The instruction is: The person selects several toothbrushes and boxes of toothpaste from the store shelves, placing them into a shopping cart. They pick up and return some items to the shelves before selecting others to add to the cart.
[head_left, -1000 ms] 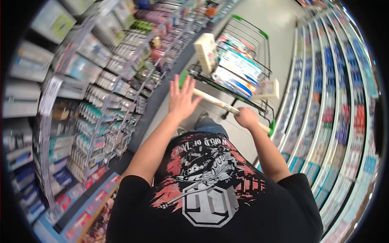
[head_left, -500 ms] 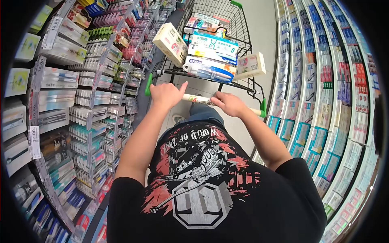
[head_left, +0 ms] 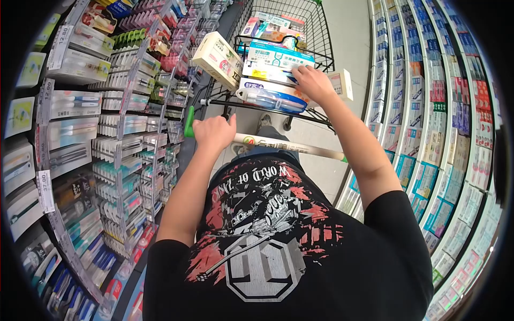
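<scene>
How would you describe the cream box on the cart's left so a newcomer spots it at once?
Find the black wire cart, then the packages at its near end. The cream box leans at the left corner, beside the teal-and-white box. The other cream box, on the right, is partly hidden behind the right hand.

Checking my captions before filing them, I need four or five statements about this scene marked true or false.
1. The left hand is on the cart handle. True.
2. The right hand is also on the handle. False: it is at the packages inside the cart.
3. The shirt is plain. False: it has a printed design.
4. A shelf label reads 37.00. True.
</scene>
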{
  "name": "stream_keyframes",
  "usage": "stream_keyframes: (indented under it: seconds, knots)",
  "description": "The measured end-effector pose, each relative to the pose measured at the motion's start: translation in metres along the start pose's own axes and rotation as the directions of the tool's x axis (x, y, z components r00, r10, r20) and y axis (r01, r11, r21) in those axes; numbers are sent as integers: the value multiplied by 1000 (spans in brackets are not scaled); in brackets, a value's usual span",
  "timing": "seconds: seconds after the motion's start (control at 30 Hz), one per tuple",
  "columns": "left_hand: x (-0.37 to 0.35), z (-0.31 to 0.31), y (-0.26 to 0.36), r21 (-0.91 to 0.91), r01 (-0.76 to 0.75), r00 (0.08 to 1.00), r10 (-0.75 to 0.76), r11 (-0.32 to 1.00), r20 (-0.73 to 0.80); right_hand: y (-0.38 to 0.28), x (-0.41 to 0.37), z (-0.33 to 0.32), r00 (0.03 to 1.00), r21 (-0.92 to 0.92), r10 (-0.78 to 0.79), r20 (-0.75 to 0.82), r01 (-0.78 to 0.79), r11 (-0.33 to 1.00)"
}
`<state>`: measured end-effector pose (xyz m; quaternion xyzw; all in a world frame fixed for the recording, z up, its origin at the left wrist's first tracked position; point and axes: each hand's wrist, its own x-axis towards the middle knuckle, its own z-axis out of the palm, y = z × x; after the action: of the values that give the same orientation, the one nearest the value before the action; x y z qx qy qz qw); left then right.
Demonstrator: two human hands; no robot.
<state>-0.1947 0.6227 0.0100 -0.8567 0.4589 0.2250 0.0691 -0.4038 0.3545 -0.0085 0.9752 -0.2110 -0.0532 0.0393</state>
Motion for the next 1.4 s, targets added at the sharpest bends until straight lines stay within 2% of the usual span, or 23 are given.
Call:
stream_keyframes:
  seconds: [0.17, 0.23, 0.3, 0.37, 0.43, 0.47, 0.5, 0.6, 0.63, 0.7, 0.73, 0.77, 0.8, 0.83, 0.9, 0.93, 1.0, 1.03, 1.17, 1.27, 1.3, 1.37, 1.4]
  knots:
    - [-9, 4, -9, -24, -6, 1000, 5, 1000, -18, -3, 5, -3, 996, 8, -69, 62, 68, 998]
    - [-11, 7, -12, -32, 1, 1000, -2, 999, -25, -7, 6, -8, 996, 3, -88, 30, 88, 996]
    - [-13, 12, -15, -8, -15, 995, 14, 1000, -96, -8, 7, -8, 997, -25, -63, 50, 64, 998]
    - [-16, 17, -19, -11, -19, 993, 17, 1000, -119, -10, 7, -5, 996, -65, -92, -13, 91, 994]
    - [-17, 18, -21, -10, -27, 989, 25, 1000, -148, -9, 9, 2, 996, -162, -90, -6, 88, 983]
    - [-18, 17, -22, -15, -33, 986, 31, 999, -162, -8, 7, 4, 990, -176, -116, -77, 101, 979]
    - [-20, 17, -23, -20, -41, 984, 37, 999, -175, -9, 6, 0, 990, -178, -120, -79, 104, 979]
    - [-22, 22, -25, -28, -61, 971, 53, 998, -232, -14, -5, -15, 918, -15, -121, -376, 125, 992]
    - [-24, 16, -24, -31, -59, 971, 50, 998, -233, -21, -11, -30, 918, -17, -125, -377, 128, 992]
    - [-31, 6, -21, -205, -166, 971, 122, 965, -207, -41, -26, -59, 908, 80, -91, -410, 135, 988]
    - [-34, 7, -18, -209, -167, 971, 123, 964, -207, -54, -33, -66, 893, 107, -84, -441, 145, 984]
    - [-37, 8, -14, -438, -320, 934, 203, 840, -294, -69, -40, -70, 892, 158, -64, -447, 149, 976]
    - [-38, 9, -9, -617, -459, 883, 252, 640, -395, -83, -49, -78, 904, 175, -76, -420, 163, 971]
    - [-38, 11, -2, -617, -460, 883, 253, 638, -396, -97, -54, -84, 915, 192, -90, -393, 177, 965]
    - [-42, 20, 14, -759, -563, 823, 308, 328, -477, -120, -62, -81, 910, 203, -131, -392, 225, 953]
    - [-44, 23, 21, -761, -560, 825, 307, 328, -475, -135, -64, -82, 892, 237, -119, -437, 242, 941]
    - [-46, 23, 29, -833, -529, 824, 335, 161, -458, -152, -71, -76, 897, 309, -68, -437, 220, 925]
    - [-47, 20, 29, -827, -538, 820, 330, 163, -468, -157, -71, -74, 888, 323, -39, -459, 208, 923]
    - [-64, 17, 29, -857, -516, 832, 242, 6, -499, -162, -74, -75, 885, 376, -43, -463, 240, 895]
    - [-81, 18, 28, -853, -508, 839, 154, -123, -522, -163, -74, -83, 879, 406, -112, -463, 322, 855]
    - [-84, 18, 24, -851, -512, 838, 149, -118, -525, -164, -76, -90, 861, 449, -122, -493, 372, 812]
    - [-89, 18, 14, -807, -495, 848, 24, -321, -529, -164, -83, -92, 838, 487, -132, -529, 427, 762]
    - [-94, 14, 11, -802, -445, 879, -26, -398, -475, -162, -91, -86, 872, 520, -70, -484, 352, 779]
